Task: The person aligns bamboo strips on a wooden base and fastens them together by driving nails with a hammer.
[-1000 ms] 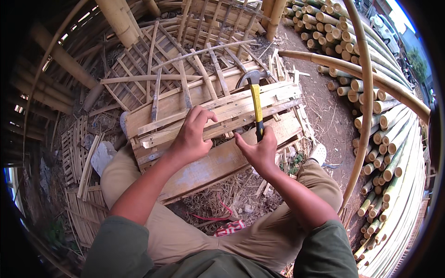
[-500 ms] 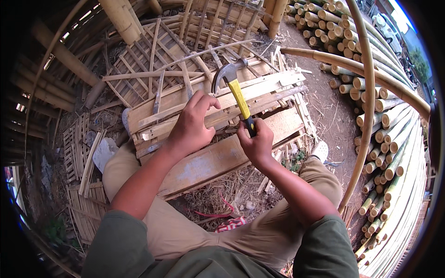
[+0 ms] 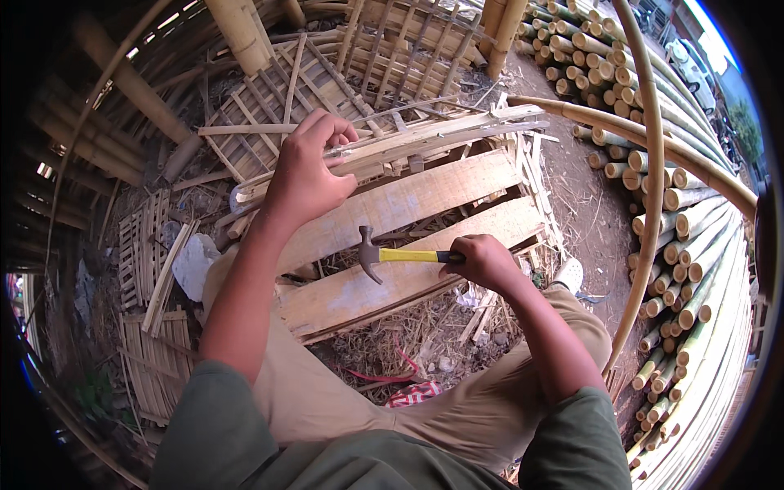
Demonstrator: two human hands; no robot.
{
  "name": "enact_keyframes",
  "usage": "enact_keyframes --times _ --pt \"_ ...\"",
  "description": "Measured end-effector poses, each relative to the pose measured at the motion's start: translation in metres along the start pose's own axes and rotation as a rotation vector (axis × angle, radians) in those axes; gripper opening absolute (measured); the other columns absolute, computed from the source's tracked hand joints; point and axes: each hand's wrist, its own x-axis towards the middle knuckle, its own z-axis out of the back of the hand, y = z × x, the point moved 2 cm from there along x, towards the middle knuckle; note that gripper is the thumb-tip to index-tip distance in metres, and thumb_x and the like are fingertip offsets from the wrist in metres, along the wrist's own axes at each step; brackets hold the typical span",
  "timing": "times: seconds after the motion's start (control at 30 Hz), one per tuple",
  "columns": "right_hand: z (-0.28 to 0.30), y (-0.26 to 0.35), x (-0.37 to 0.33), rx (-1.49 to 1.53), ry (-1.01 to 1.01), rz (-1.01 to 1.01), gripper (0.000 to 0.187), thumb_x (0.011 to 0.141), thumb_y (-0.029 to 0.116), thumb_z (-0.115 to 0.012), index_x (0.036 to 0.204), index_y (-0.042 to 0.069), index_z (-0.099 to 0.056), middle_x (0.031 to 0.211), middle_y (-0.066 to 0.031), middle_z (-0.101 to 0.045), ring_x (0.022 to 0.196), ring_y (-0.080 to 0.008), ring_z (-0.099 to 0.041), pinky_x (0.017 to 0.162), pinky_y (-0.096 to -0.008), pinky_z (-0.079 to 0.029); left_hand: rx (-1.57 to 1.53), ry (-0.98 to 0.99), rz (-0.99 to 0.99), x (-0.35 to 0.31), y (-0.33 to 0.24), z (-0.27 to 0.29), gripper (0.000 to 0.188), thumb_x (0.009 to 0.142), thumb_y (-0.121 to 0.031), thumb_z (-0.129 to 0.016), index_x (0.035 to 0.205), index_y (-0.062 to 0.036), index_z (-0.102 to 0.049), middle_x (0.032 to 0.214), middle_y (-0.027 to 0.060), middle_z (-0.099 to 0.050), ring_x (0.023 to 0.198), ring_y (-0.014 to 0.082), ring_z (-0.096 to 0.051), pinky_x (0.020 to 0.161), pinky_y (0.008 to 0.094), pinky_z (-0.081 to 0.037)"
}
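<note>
My right hand (image 3: 486, 263) is closed round the black grip of a claw hammer (image 3: 408, 256). The hammer has a yellow shaft and a dark metal head, and lies level over the nearest plank (image 3: 457, 245). Farther off, my left hand (image 3: 306, 171) curls its fingers over the edge of a wooden slat panel (image 3: 416, 140), thumb held apart below. That panel is tilted up and seen nearly edge-on. A second broad plank (image 3: 425, 190) lies between the panel and the nearest plank. What the left fingertips press on is partly hidden.
Slatted wooden panels (image 3: 408, 49) are heaped at the back. A large pile of cut bamboo poles (image 3: 686, 253) fills the right side. A curved bamboo pole (image 3: 649, 163) rises in front of it. Wood scraps and a red strap (image 3: 384, 377) lie on the ground between my legs.
The slat panel has tipped up and away, uncovering more of the planks below. My left hand has moved up and left with it. The hammer has swung from upright to level, its head pointing left.
</note>
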Motion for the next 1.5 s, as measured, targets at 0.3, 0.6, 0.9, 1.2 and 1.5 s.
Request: enact_keyframes --times 0.3,0.6,0.9,1.2,1.5 --pt "0.007 0.01 0.015 -0.275 -0.015 0.203 0.04 0.071 0.042 -0.084 0.084 0.008 -0.068 0.084 -0.0075 -0.065 0.087 -0.0267 -0.064 0.076 -0.0386 -0.049 -0.014 -0.025 0.005 -0.005 -0.001 -0.001 0.037 0.063 0.011 -0.065 0.096 -0.0037 -0.058 0.098 0.0055 -0.054 0.092 0.0159 -0.059 0.082 0.0326 -0.063" --pt "0.037 0.075 0.051 -0.258 -1.191 0.104 0.095 0.067 0.051 -0.087 0.137 0.004 -0.043 0.144 -0.0311 -0.034 0.136 -0.0489 -0.033 0.109 -0.058 -0.029 -0.034 -0.039 -0.017 -0.01 -0.001 -0.004 0.037 0.063 0.012 -0.063 0.096 -0.0026 -0.057 0.097 0.0042 -0.052 0.091 0.0132 -0.056 0.085 0.0346 -0.063" --pt "0.034 0.059 0.079 -0.31 -1.118 0.0 0.111 0.064 0.068 -0.082 0.144 0.007 -0.036 0.153 -0.0331 -0.021 0.145 -0.0539 -0.017 0.114 -0.0688 -0.009 -0.059 -0.067 0.021 -0.021 0.006 0.004 0.037 0.063 0.014 -0.063 0.095 -0.0023 -0.056 0.098 0.0026 -0.05 0.091 0.0108 -0.055 0.089 0.0363 -0.063" --pt "0.03 0.066 0.095 -0.17 -1.09 0.202 0.079 0.061 0.051 -0.088 0.114 0.001 -0.059 0.127 -0.0212 -0.05 0.131 -0.0496 -0.035 0.104 -0.0617 -0.035 -0.038 -0.082 0.059 -0.029 0.014 0.018 0.037 0.062 0.015 -0.063 0.094 -0.0025 -0.056 0.096 0.0024 -0.049 0.089 0.0097 -0.053 0.088 0.0372 -0.063" --pt "0.033 0.064 0.099 -0.175 -1.076 0.26 0.071 0.061 0.048 -0.086 0.11 0.003 -0.061 0.112 -0.0152 -0.059 0.122 -0.045 -0.043 0.102 -0.0578 -0.036 -0.025 -0.081 0.03 -0.03 0.019 0.019 0.036 0.062 0.014 -0.065 0.093 -0.0033 -0.057 0.096 0.0018 -0.052 0.088 0.0097 -0.053 0.085 0.0355 -0.064"
